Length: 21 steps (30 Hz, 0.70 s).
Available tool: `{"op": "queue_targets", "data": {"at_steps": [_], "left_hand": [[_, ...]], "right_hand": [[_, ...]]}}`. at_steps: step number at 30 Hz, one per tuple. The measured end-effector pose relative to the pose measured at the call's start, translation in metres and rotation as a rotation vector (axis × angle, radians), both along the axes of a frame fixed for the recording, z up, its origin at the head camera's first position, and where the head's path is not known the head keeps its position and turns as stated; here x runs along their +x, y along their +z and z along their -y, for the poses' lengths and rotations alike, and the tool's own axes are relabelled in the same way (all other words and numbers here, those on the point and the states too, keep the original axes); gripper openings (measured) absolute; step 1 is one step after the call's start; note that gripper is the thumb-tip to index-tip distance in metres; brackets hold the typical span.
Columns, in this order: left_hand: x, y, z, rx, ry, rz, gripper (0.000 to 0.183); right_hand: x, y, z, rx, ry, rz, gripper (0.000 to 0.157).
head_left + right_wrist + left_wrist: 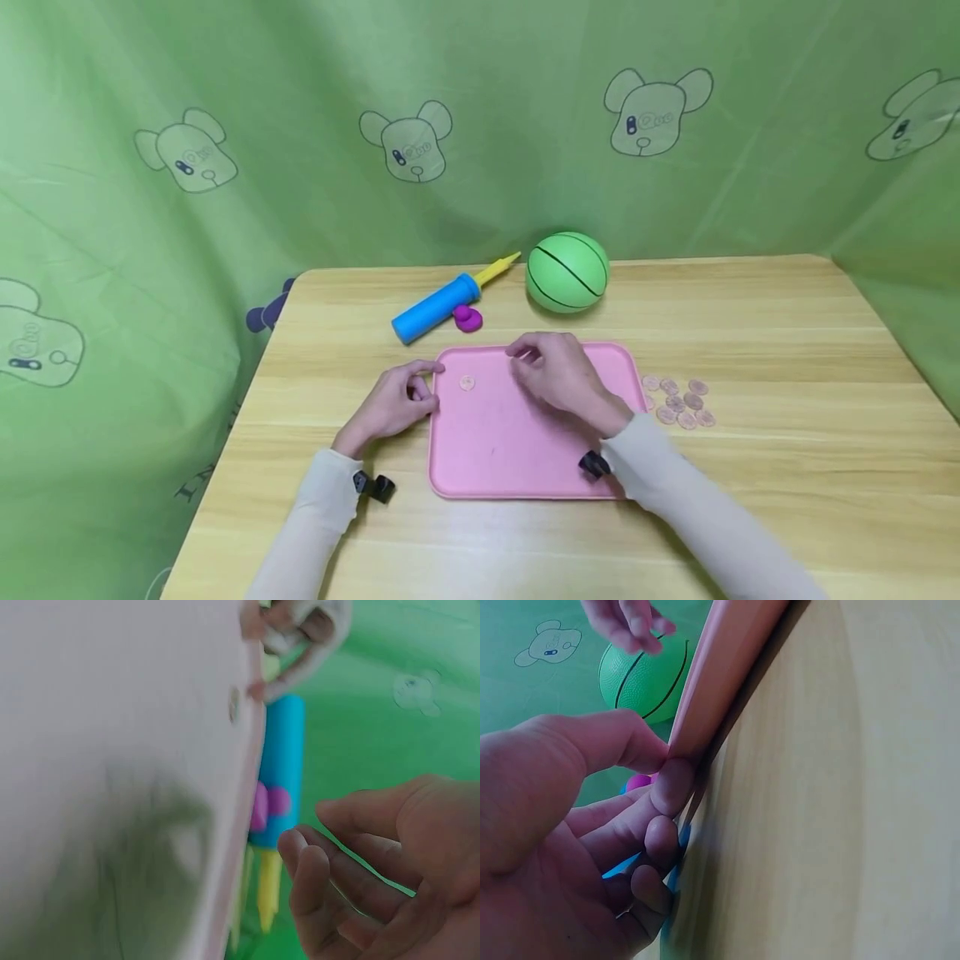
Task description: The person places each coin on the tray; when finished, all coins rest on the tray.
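Note:
My left hand [393, 404] holds the left rim of the pink tray [487, 467], its fingertips right at the edge; in the left wrist view, thumb and curled fingers meet at the tray wall [720, 682]. Over the upper middle of the tray hovers my right hand [558, 375]. Its fingers [307, 881] are loosely bent in the right wrist view, thumb and fingertips apart with nothing visible between them. One pale, coin-like disc [467, 382] lies in the tray's far left part. Several more coin-like discs [686, 421] are spread on the table just right of the tray.
Behind the tray lies a blue hand pump [435, 310] with a yellow nozzle, a small purple knobbed piece [468, 319] beside it. A green ball [567, 273] with black lines sits at the back of the wooden table [787, 375]. Green cloth [517, 125] hangs behind.

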<state>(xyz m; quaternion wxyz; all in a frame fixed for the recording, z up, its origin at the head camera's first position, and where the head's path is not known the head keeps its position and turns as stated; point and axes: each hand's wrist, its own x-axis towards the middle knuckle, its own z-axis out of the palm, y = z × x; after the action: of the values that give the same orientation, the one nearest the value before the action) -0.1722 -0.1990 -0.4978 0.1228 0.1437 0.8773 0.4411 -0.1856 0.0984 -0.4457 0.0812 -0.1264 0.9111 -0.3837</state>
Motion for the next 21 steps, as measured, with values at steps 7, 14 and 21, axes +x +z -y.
{"op": "queue_targets", "data": {"at_steps": [7, 14, 21], "left_hand": [[0.0, -0.002, 0.002, 0.005, 0.002, -0.001, 0.053], [-0.001, -0.001, 0.002, 0.008, -0.017, -0.005, 0.052], [-0.002, -0.003, 0.002, 0.018, -0.015, -0.01, 0.05]], "right_hand": [[0.008, 0.017, -0.058, 0.024, -0.074, -0.047, 0.027], [0.015, 0.023, -0.109, 0.066, -0.117, -0.099, 0.025], [0.022, 0.018, -0.139, 0.073, -0.106, -0.109, 0.023]]}}
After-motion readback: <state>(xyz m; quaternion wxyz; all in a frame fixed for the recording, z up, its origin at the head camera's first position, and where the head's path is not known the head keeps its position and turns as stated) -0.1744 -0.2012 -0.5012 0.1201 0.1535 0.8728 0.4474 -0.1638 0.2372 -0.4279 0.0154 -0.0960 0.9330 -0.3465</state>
